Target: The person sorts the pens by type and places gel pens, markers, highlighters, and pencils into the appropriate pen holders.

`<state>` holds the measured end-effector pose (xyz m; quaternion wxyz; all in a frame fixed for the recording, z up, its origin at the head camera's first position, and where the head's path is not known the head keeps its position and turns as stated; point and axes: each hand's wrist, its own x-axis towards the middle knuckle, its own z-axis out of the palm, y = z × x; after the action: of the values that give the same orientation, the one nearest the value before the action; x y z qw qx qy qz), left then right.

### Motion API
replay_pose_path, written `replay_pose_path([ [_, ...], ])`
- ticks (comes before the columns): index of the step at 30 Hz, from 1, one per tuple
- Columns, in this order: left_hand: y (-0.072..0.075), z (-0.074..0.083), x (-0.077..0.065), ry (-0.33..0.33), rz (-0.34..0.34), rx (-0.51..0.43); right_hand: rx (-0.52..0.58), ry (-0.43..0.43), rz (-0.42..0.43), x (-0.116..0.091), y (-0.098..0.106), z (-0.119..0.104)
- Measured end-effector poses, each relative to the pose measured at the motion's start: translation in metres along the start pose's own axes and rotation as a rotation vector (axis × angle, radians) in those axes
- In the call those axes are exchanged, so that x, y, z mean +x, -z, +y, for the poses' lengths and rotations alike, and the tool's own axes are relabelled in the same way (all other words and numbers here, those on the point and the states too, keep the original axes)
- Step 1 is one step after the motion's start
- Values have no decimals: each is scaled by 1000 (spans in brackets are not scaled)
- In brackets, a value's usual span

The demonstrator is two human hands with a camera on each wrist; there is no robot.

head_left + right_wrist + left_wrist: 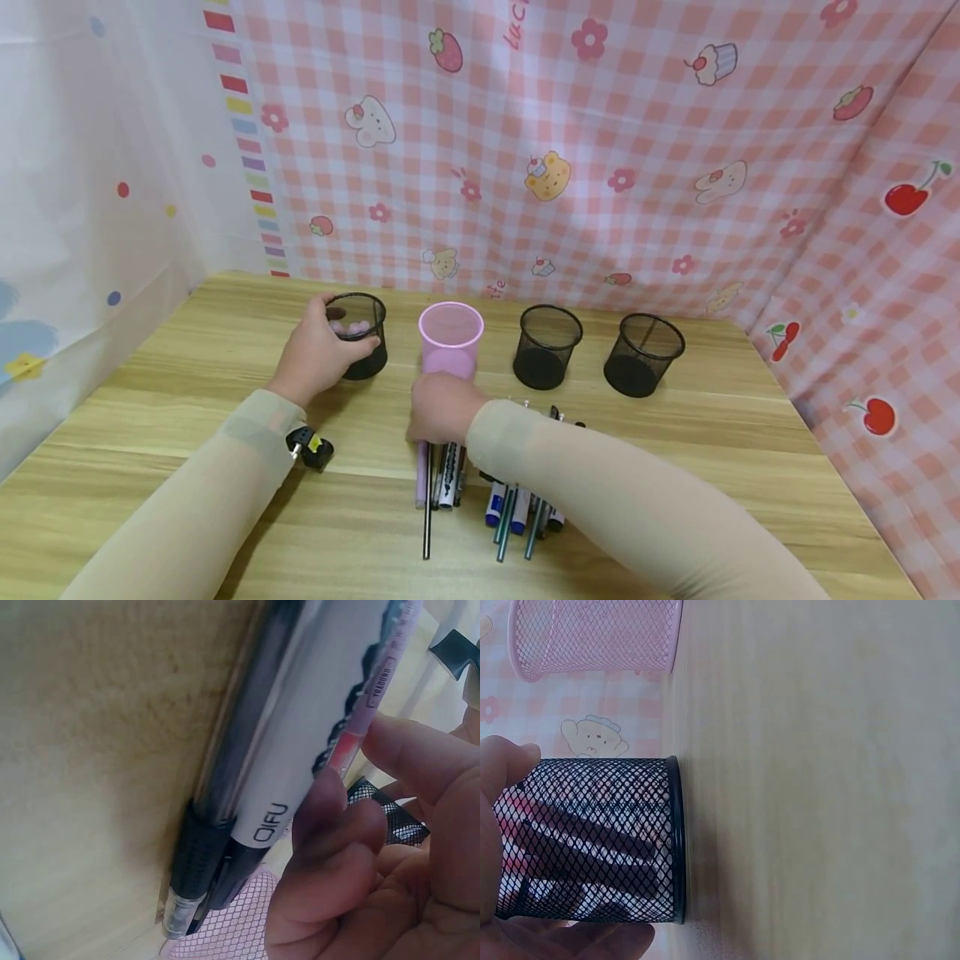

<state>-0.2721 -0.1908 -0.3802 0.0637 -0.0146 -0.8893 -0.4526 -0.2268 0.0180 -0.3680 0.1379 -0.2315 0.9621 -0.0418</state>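
Lilac pen [421, 483], near side of pink mesh cup [448, 358]; right hand [446, 408] appears to pinch it, thumb against fingers. Left hand [311, 352], left of pink cup, grips a black mesh cup [369, 365]. Risk, as judged: neighbouring pens [447, 483] could drag or roll if the pinch catches them; right sleeve [600, 475] could scatter second heap [519, 517], near right of pink cup. Count: one pink cup, three black (one left, two right); two pen heaps, tally partly hidden.

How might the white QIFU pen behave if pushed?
The white pen would probably roll, as its barrel looks rounded, though the black-gripped pen alongside might block it. Its straight barrel suggests stiffness; its smooth surface may be slippery.
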Motion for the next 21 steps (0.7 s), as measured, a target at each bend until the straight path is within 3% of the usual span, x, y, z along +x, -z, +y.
replay_pose_path([
  [13, 0, 0, 1, 7, -2, 3, 41, 12, -9, 2, 1, 2],
  [21, 0, -2, 1, 0, 9, 9, 151, -20, -18, -2, 8, 4],
])
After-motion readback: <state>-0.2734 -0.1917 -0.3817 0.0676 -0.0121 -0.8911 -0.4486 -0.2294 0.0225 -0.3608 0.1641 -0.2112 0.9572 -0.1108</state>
